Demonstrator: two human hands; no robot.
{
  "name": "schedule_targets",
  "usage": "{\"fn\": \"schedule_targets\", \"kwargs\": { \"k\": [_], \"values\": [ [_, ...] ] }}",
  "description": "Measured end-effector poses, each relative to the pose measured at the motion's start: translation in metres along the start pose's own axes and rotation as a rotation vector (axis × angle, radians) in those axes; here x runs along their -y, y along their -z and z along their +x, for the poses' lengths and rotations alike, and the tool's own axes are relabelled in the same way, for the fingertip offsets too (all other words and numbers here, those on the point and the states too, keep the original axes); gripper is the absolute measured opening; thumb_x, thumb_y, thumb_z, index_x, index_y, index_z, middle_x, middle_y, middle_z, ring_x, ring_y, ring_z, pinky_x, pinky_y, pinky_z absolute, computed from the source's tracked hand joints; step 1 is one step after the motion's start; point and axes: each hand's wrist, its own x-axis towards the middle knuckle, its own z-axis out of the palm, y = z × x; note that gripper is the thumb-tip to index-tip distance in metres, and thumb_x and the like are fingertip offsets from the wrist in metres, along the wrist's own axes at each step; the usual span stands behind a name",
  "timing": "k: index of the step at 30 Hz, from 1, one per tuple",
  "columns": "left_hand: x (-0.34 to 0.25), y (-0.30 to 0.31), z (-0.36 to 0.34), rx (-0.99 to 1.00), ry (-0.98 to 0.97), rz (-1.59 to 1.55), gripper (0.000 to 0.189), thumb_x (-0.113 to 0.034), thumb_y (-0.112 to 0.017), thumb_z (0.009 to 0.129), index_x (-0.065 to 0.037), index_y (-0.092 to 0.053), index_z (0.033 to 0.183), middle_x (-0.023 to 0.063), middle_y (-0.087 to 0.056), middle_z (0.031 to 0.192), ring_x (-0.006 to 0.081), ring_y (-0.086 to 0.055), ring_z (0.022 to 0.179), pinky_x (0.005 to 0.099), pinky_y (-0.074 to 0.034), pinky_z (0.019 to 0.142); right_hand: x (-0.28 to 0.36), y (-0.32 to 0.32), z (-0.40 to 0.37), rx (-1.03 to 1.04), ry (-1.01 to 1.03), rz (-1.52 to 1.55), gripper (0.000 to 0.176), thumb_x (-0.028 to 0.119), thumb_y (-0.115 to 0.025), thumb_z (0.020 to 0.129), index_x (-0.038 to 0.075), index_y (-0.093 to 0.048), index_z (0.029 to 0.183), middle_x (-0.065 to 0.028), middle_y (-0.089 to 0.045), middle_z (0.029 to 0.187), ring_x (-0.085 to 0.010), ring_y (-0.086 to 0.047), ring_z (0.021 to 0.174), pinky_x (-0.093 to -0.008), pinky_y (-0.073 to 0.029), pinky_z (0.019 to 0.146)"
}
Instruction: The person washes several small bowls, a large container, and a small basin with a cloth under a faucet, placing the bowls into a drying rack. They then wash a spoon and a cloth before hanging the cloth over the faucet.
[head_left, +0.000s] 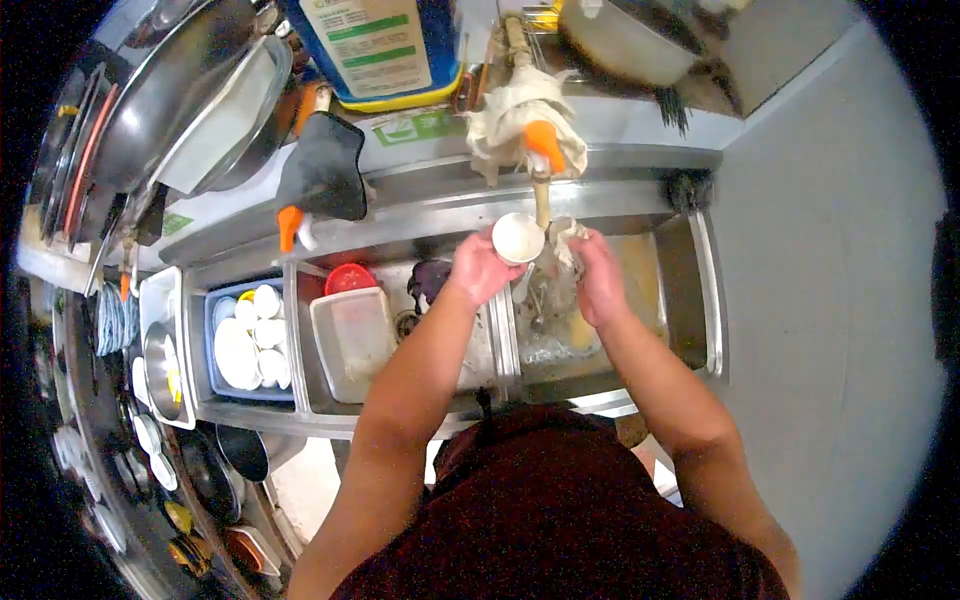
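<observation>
A small white bowl [518, 238] is gripped by my left hand [482, 268], its opening turned up toward the camera, near the divider between two sink basins. My right hand [598, 278] has its fingers closed on a crumpled pale cloth [567, 243], just right of the bowl. Behind them a faucet [542, 200] wrapped in cloth, with an orange handle, points down at the basin. Below my hands the right basin [648, 300] holds cloudy water with utensils in it.
The middle basin holds a pale plastic tub [353, 345], a red bowl [349, 279] and a dark cloth [429, 282]. White dishes [240, 350] fill a blue bin at left. A second faucet [322, 170], a blue jug [385, 50] and large metal bowls [165, 95] stand behind.
</observation>
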Motion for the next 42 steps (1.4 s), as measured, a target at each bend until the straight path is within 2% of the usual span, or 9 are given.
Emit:
{"fn": "schedule_targets", "kwargs": {
  "k": [8, 12, 18, 20, 23, 27, 33, 38, 42],
  "values": [
    [0.019, -0.012, 0.023, -0.218, 0.099, -0.005, 0.035, -0.035, -0.051, 0.09, -0.008, -0.055, 0.112, 0.0073, -0.061, 0.103, 0.0218, -0.059, 0.094, 0.0389, -0.048, 0.079, -0.009, -0.019, 0.005, 0.372, 0.532, -1.586, 0.051, 0.036, -0.058, 0.084, 0.004, -0.044, 0.121, -0.0215, -0.056, 0.114, -0.0364, -0.054, 0.108, -0.0581, -0.02, 0.104],
    [0.026, -0.001, 0.032, -0.266, 0.077, 0.084, 0.026, -0.029, -0.058, 0.089, -0.006, -0.057, 0.101, 0.0067, -0.062, 0.086, 0.0197, -0.062, 0.079, 0.0341, -0.05, 0.072, -0.035, -0.016, 0.014, 0.406, 0.502, -1.607, 0.049, 0.031, -0.06, 0.083, 0.005, -0.045, 0.121, -0.0205, -0.056, 0.115, -0.0356, -0.054, 0.107, -0.0563, -0.022, 0.104],
    [0.02, -0.005, 0.035, -0.409, 0.024, 0.07, 0.03, -0.033, -0.058, 0.088, -0.006, -0.057, 0.101, 0.0081, -0.062, 0.089, 0.0212, -0.061, 0.081, 0.0369, -0.05, 0.074, -0.047, -0.03, 0.018, 0.181, -0.049, -0.235, 0.04, 0.015, -0.062, 0.077, 0.004, -0.053, 0.114, -0.0195, -0.058, 0.11, -0.034, -0.057, 0.1, -0.0522, -0.033, 0.099],
    [0.006, -0.022, 0.04, -0.51, 0.229, 0.225, 0.031, -0.033, -0.057, 0.088, -0.003, -0.058, 0.099, 0.0079, -0.061, 0.089, 0.0211, -0.06, 0.078, 0.0354, -0.05, 0.072, -0.032, -0.016, 0.016, 0.4, 0.805, -1.612, 0.041, 0.009, -0.063, 0.069, 0.008, -0.056, 0.109, -0.0165, -0.059, 0.105, -0.0306, -0.054, 0.105, -0.0483, -0.035, 0.097],
    [-0.005, -0.032, 0.042, -0.502, 0.249, 0.54, 0.032, -0.033, -0.057, 0.089, -0.003, -0.057, 0.1, 0.0078, -0.061, 0.088, 0.0216, -0.06, 0.078, 0.0359, -0.05, 0.073, -0.034, -0.006, 0.031, 0.446, 0.861, -1.823, 0.043, 0.008, -0.063, 0.064, 0.009, -0.057, 0.107, -0.0144, -0.059, 0.103, -0.0297, -0.054, 0.105, -0.0492, -0.034, 0.097],
    [0.009, 0.001, 0.054, -0.34, -0.048, 0.12, 0.038, -0.039, -0.058, 0.087, -0.005, -0.059, 0.104, 0.0084, -0.064, 0.094, 0.0216, -0.063, 0.082, 0.0353, -0.051, 0.073, -0.049, -0.023, 0.041, 0.206, 0.391, -0.819, 0.025, 0.008, -0.053, 0.076, 0.003, -0.058, 0.1, -0.0195, -0.058, 0.107, -0.0347, -0.055, 0.101, -0.0491, -0.037, 0.095],
    [0.023, 0.002, 0.058, -0.405, 0.273, 0.664, 0.029, -0.034, -0.06, 0.086, -0.006, -0.062, 0.094, 0.0093, -0.065, 0.086, 0.0216, -0.062, 0.076, 0.0382, -0.052, 0.068, -0.057, 0.01, 0.032, 0.472, 0.64, -1.766, 0.028, 0.009, -0.052, 0.079, 0.002, -0.058, 0.106, -0.0208, -0.057, 0.11, -0.0384, -0.054, 0.101, -0.0448, -0.039, 0.096],
    [0.029, 0.013, 0.049, -0.25, -0.108, 0.039, 0.026, -0.028, -0.062, 0.084, -0.006, -0.063, 0.097, 0.0096, -0.066, 0.091, 0.0211, -0.063, 0.077, 0.0384, -0.051, 0.068, -0.048, -0.013, 0.031, 0.242, 0.276, -0.727, 0.028, 0.003, -0.054, 0.072, 0.005, -0.059, 0.099, -0.0166, -0.06, 0.093, -0.0343, -0.056, 0.092, -0.049, -0.037, 0.093],
    [0.021, -0.014, 0.051, -0.458, 0.176, 0.63, 0.023, -0.026, -0.064, 0.081, -0.006, -0.063, 0.094, 0.0073, -0.065, 0.086, 0.0207, -0.062, 0.073, 0.0389, -0.05, 0.067, -0.05, 0.005, 0.032, 0.514, 0.879, -1.779, 0.026, 0.009, -0.056, 0.074, 0.002, -0.06, 0.099, -0.0179, -0.06, 0.092, -0.0364, -0.057, 0.089, -0.0477, -0.04, 0.09]
  ]
}}
